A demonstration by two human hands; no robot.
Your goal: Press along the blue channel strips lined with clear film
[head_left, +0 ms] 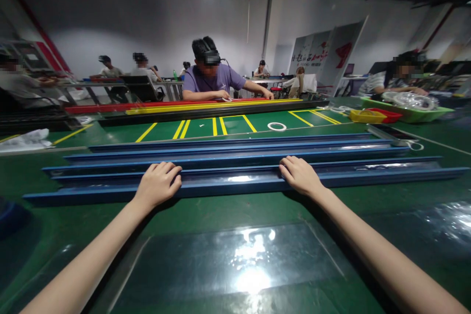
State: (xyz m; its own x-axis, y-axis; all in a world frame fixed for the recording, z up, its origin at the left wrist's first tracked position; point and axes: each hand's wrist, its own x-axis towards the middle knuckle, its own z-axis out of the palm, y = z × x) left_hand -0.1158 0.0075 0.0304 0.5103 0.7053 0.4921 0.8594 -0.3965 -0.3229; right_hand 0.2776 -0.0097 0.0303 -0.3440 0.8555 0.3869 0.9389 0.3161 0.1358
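Green desk (228, 213) in a white-walled workroom; both hands, left (158, 182) and right (299, 172), grasp long blue channels (228, 187), glossy inside.

Ahead of you, the grey display board (332, 34) at the back carries Chinese characters (312, 55) — dark and red, too blurred to read surely — plus a large red mark (343, 54) resembling a 9.

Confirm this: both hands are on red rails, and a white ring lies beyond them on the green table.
Not red: the head view shows the left hand and right hand on blue rails. The white ring does lie beyond them on the green table.
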